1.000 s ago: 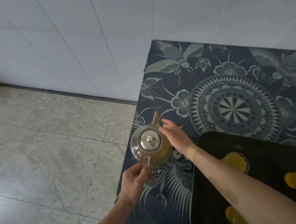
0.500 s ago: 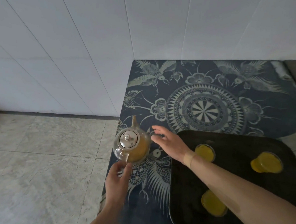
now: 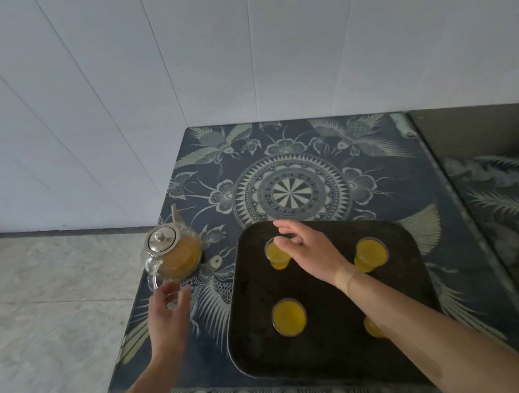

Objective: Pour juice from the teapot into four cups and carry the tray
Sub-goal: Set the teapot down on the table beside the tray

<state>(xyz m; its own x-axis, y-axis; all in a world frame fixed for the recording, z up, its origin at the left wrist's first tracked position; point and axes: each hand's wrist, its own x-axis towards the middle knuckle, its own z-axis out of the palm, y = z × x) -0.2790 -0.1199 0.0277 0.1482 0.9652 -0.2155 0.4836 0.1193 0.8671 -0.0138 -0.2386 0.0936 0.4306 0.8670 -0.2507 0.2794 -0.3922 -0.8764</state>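
Note:
A glass teapot [image 3: 172, 256] with a metal lid, part full of orange juice, stands at the table's left edge. My left hand [image 3: 168, 314] hovers just in front of its glass handle with fingers loosely bent, gripping nothing. To the right lies a black tray [image 3: 330, 351] with four glass cups of juice: far left [image 3: 275, 258], far right [image 3: 371, 253], near left [image 3: 289, 317] and near right [image 3: 372, 328], the last partly hidden by my forearm. My right hand [image 3: 309, 250] is spread open above the far-left cup, fingers at its rim.
The table [image 3: 292, 190] wears a dark blue patterned cloth and stands against a white tiled wall. Its left edge drops to a pale stone floor [image 3: 47, 311] right beside the teapot. A darker surface [image 3: 506, 204] adjoins on the right.
My left hand has let go of the teapot handle and drawn back a little. My right hand moved from beside the teapot to above the tray. The view swung right.

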